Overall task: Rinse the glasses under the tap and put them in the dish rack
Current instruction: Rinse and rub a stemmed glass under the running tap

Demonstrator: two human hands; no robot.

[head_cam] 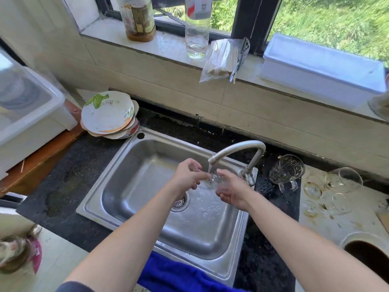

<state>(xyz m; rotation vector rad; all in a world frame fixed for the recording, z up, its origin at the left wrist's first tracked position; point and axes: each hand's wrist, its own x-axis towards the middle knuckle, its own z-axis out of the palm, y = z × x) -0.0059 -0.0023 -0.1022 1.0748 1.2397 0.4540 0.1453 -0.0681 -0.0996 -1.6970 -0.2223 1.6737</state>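
Our left hand pinches the small glass under the running tap. Our right hand cups loosely beneath. Wet glass could slip into the sink.

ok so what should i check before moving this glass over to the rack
1. Water from the curved steel tap reaching the clear glass: ok.
2. Grip of the left hand on the glass: ok, fingers curl round it.
3. The right hand free to support: ok, open beside the glass.
4. Glass rinsed clean: cannot tell, the water blurs it.
5. Dish rack in sight: cannot tell; only a white plastic box with a clear lid shows at the left.
6. All glasses done: not ok, a patterned glass mug and stemmed glasses sit right of the sink.
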